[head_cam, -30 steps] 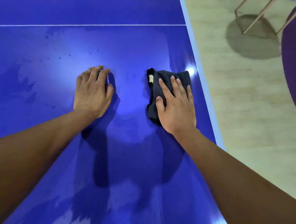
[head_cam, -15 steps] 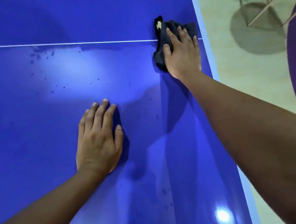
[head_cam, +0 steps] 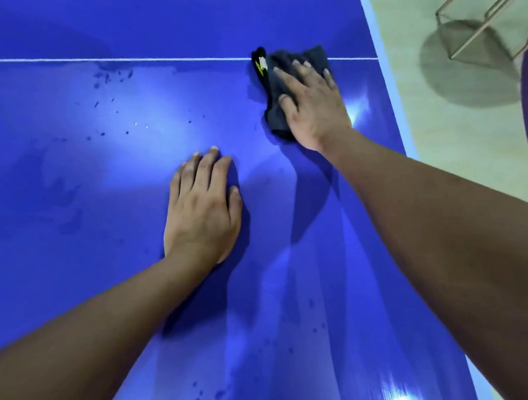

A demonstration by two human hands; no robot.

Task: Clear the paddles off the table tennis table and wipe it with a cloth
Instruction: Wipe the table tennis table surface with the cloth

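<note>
cloth lies bunched on the table at the far right, its top edge touching the white line, just inside the table's right edge. its long axis runs from the line back toward the person. right hand sits on top of it, fingers straight and spread, pressing down, not curled round it. left hand lies palm down on bare table, nearer the person and left of the cloth, fingers straight and close together, holding nothing. no paddles in view. dark specks dot the surface well left of the cloth, just below the line. judgement: wiping step under way; the right hand carries the cloth, and the dirty patch lies to its left, so a leftward sweep along the line looks due, passing beyond the left hand's fingertips.
</note>
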